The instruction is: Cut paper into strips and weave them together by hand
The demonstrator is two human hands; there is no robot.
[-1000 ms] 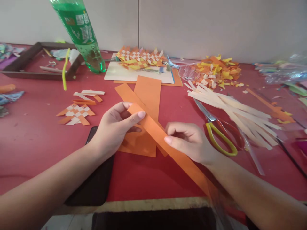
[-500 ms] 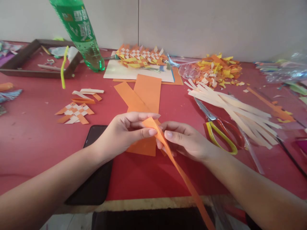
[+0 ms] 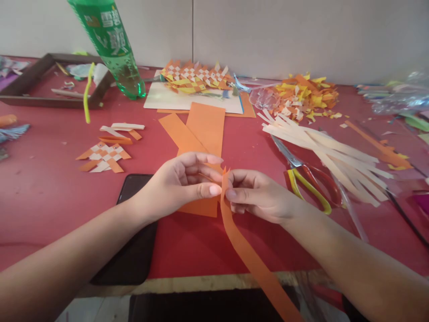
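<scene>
Head view, so here's what I'd watch. The orange strip [image 3: 250,253] is up between the hands, over the tabletop [image 3: 187,250], and its long tail sags past the near edge. Right hand [image 3: 263,197] is pinching it near the top, thumb against fingers. Left hand [image 3: 177,188] has its fingers loosely spread and its thumb tip right at the strip; can't tell if it's actually gripping or just steadying it.

Top end shows 2 little points, so it looks doubled over to me. Biggest worry: if those layers aren't lined up, any crease pressed in there probably ends up crooked. Also, that tail is a liability imo. Snag it on the edge or a forearm and it could tug the pinched end out of line, or kink the paper.

Last thing: there's a wider orange sheet [image 3: 207,125] and a flat orange band [image 3: 181,129] lying just behind the fingers. Same color, so a careless grab could catch or shift those instead.
</scene>
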